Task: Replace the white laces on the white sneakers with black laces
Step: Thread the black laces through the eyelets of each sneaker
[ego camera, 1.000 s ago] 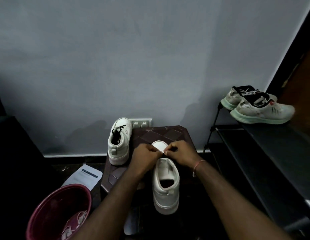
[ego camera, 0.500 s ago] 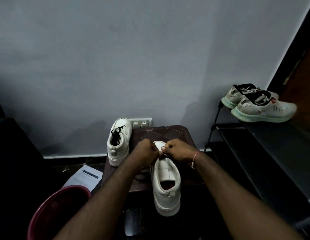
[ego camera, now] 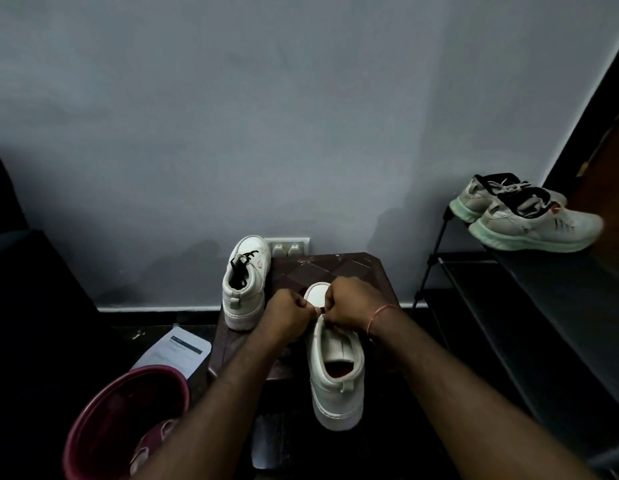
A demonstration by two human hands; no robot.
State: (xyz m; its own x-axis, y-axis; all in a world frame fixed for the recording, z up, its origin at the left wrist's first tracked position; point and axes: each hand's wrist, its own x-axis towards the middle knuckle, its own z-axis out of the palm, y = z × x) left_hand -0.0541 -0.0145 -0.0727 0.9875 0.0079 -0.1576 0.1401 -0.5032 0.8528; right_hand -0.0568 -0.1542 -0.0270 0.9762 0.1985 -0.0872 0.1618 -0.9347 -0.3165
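Bare forearms; a thin pink thread bracelet (ego camera: 377,315) circles the right wrist.

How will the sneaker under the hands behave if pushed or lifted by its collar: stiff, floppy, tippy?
Probably stable: the sneaker sits flat on a thick sole. Its collar holds an open shape unaided, so it likely lifts stiff. The heel seems to pass the near edge of the table, so a push toward the person might tip it off.

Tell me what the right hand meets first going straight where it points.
Probably the left hand: the right hand points leftward above the near sneaker, curled fingertips nearly touching the left's. Depth unclear.
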